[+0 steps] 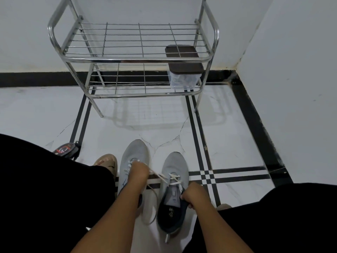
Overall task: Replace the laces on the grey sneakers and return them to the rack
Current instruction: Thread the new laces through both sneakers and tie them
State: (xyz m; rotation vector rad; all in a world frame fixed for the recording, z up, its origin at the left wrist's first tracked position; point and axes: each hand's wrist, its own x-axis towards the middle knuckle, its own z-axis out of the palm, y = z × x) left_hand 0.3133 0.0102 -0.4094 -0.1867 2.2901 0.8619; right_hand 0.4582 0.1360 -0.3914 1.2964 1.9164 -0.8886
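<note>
So both grey sneakers (pixel 155 181) sit on the tiled floor (pixel 228 143) near me, well short of the metal rack (pixel 135 59). My left hand (pixel 139 173) pinches the white lace (pixel 158 177) on the left shoe; my right hand (pixel 194 195) grips the right one's collar. A lidded clear box (pixel 184 70) sits on the rack's right. There's insole print I can't read.
</note>
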